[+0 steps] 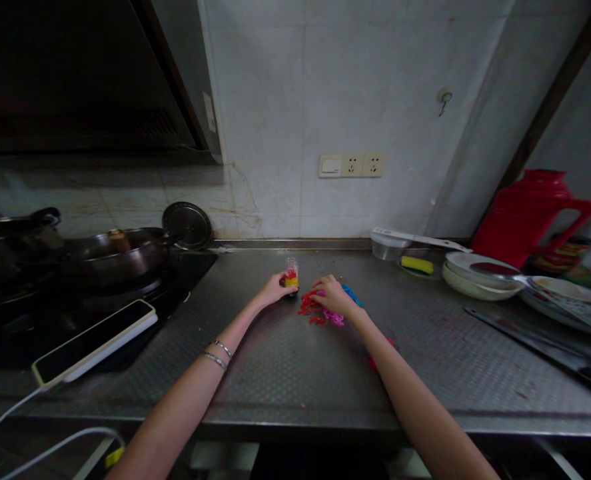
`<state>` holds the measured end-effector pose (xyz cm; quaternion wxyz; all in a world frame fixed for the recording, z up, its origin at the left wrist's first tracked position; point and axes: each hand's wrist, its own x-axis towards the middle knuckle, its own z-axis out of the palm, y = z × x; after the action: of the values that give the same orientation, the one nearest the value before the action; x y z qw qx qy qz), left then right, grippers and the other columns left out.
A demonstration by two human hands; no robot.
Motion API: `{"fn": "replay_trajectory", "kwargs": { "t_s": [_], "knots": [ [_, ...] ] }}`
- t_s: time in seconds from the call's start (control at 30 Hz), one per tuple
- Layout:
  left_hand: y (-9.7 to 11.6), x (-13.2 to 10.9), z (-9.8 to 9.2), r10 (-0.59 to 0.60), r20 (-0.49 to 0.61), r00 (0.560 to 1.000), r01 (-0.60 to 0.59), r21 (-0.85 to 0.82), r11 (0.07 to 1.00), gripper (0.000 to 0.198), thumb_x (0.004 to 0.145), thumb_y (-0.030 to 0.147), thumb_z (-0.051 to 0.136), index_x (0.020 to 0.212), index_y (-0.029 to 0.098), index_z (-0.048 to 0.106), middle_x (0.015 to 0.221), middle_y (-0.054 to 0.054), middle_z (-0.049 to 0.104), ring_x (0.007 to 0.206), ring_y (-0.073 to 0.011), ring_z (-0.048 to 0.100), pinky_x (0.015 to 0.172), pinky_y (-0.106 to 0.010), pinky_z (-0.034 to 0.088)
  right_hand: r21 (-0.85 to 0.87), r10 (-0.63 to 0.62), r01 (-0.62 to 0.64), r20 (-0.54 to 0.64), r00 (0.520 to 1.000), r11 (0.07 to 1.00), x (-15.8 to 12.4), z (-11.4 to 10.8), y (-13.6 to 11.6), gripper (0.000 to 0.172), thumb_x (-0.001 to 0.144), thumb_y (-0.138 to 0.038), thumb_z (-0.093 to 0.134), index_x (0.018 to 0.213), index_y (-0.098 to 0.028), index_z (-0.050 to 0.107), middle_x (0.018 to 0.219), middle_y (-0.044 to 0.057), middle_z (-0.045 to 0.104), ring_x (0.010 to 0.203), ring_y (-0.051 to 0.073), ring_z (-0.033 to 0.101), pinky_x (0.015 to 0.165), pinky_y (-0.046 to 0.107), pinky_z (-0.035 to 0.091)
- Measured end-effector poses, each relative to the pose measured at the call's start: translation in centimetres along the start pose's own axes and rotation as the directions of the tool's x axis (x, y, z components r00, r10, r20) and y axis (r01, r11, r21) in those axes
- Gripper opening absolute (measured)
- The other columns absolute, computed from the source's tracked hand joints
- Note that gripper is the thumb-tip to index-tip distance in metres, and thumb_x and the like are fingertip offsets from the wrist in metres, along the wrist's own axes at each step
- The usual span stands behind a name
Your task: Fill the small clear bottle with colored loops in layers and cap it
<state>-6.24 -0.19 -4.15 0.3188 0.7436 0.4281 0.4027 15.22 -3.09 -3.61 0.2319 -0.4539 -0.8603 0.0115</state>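
My left hand (274, 291) is wrapped round a small clear jar (291, 272), which stands upright on the metal counter. Red and yellow pieces show inside the jar. Just to its right, my right hand (332, 293) reaches down into a loose pile, fingertips pinched together at the red rubber bands (307, 305). Pink rubber bands (334, 318) lie under and in front of this hand, and blue ones (352, 295) show beyond its wrist. The fingertips partly hide what they grip. Something red (372, 363) peeks out beside my right forearm.
A phone on a white power bank (95, 343) lies at the stove's edge, its cable trailing left. Pans (115, 257) stand on the stove. To the right are a yellow sponge (418, 265), stacked bowls (480, 283), a knife (530, 343) and a red thermos (528, 217).
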Motion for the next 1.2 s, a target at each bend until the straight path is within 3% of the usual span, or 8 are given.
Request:
{"fn": "replay_trajectory", "kwargs": {
  "t_s": [0.27, 0.43, 0.6, 0.77, 0.87, 1.0, 1.2],
  "knots": [
    [0.4, -0.2, -0.2, 0.0, 0.013, 1.0, 0.0, -0.009, 1.0, 0.046, 0.062, 0.027, 0.07, 0.102, 0.007, 0.059, 0.096, -0.011, 0.066, 0.082, -0.0192, 0.06, 0.078, -0.032, 0.046, 0.188, 0.002, 0.011, -0.07, 0.998, 0.982, 0.4, 0.2, 0.1, 0.023, 0.077, -0.035, 0.056, 0.085, -0.018, 0.069, 0.091, 0.006, 0.066, 0.089, 0.019, 0.055, 0.084, 0.031, 0.038],
    [0.6, -0.3, -0.2, -0.004, -0.001, 1.0, 0.004, -0.02, 1.0, 0.045, 0.062, 0.027, 0.07, 0.1, 0.007, 0.06, 0.095, -0.011, 0.066, 0.08, -0.0185, 0.06, 0.077, -0.031, 0.046, 0.297, 0.056, -0.024, -0.1, 0.993, 0.954, 0.6, -0.6, -0.5, 0.024, 0.076, -0.034, 0.056, 0.085, -0.016, 0.069, 0.088, 0.007, 0.068, 0.083, 0.018, 0.059, 0.078, 0.029, 0.041],
    [0.2, -0.1, -0.1, -0.009, 0.007, 1.0, 0.009, -0.023, 1.0, 0.043, 0.062, 0.026, 0.07, 0.099, 0.007, 0.06, 0.095, -0.011, 0.066, 0.081, -0.0188, 0.06, 0.076, -0.031, 0.046, 0.413, 0.096, -0.043, -0.109, 0.989, 0.91, 1.4, -2.0, -0.9, 0.023, 0.076, -0.032, 0.056, 0.084, -0.014, 0.068, 0.08, 0.006, 0.069, 0.073, 0.016, 0.061, 0.069, 0.026, 0.044],
    [0.5, -0.2, -0.2, -0.018, 0.0, 1.0, 0.018, -0.004, 1.0, 0.045, 0.061, 0.027, 0.07, 0.1, 0.008, 0.059, 0.093, -0.009, 0.067, 0.079, -0.0182, 0.06, 0.075, -0.03, 0.046, 0.485, 0.07, -0.012, -0.101, 0.992, 0.874, 3.9, -4.7, -1.3, 0.02, 0.074, -0.026, 0.056, 0.08, -0.011, 0.067, 0.071, 0.005, 0.068, 0.066, 0.014, 0.061, 0.061, 0.022, 0.045],
    [0.8, -0.3, -0.2, -0.008, -0.001, 1.0, 0.008, 0.031, 1.0, 0.044, 0.062, 0.029, 0.07, 0.099, 0.009, 0.059, 0.093, -0.009, 0.066, 0.079, -0.0178, 0.059, 0.075, -0.029, 0.045, 0.471, 0.035, 0.013, -0.093, 0.995, 0.882, 5.9, -6.5, -1.8, 0.016, 0.073, -0.022, 0.054, 0.077, -0.011, 0.065, 0.064, 0.003, 0.065, 0.058, 0.012, 0.058, 0.054, 0.02, 0.045],
    [0.6, -0.2, -0.2, 0.002, 0.015, 1.0, -0.003, 0.056, 0.998, 0.042, 0.063, 0.031, 0.068, 0.098, 0.009, 0.059, 0.093, -0.009, 0.066, 0.078, -0.0176, 0.059, 0.074, -0.029, 0.045, 0.447, 0.026, -0.03, 0.014, 1.0, 0.894, 8.2, -8.1, -2.7, 0.016, 0.073, -0.016, 0.052, 0.082, -0.01, 0.064, 0.06, 0.002, 0.063, 0.051, 0.01, 0.056, 0.045, 0.017, 0.044],
    [0.1, -0.1, -0.2, 0.029, 0.011, 1.0, -0.03, 0.082, 0.996, 0.042, 0.063, 0.032, 0.067, 0.098, 0.01, 0.06, 0.09, -0.007, 0.066, 0.076, -0.0173, 0.058, 0.073, -0.029, 0.044, 0.138, -0.018, -0.009, 0.194, 0.981, 0.99, 9.7, -9.3, -4.6, 0.022, 0.072, -0.007, 0.048, 0.084, -0.01, 0.066, 0.066, 0.004, 0.066, 0.048, 0.008, 0.056, 0.046, 0.015, 0.043]
  ]
}}
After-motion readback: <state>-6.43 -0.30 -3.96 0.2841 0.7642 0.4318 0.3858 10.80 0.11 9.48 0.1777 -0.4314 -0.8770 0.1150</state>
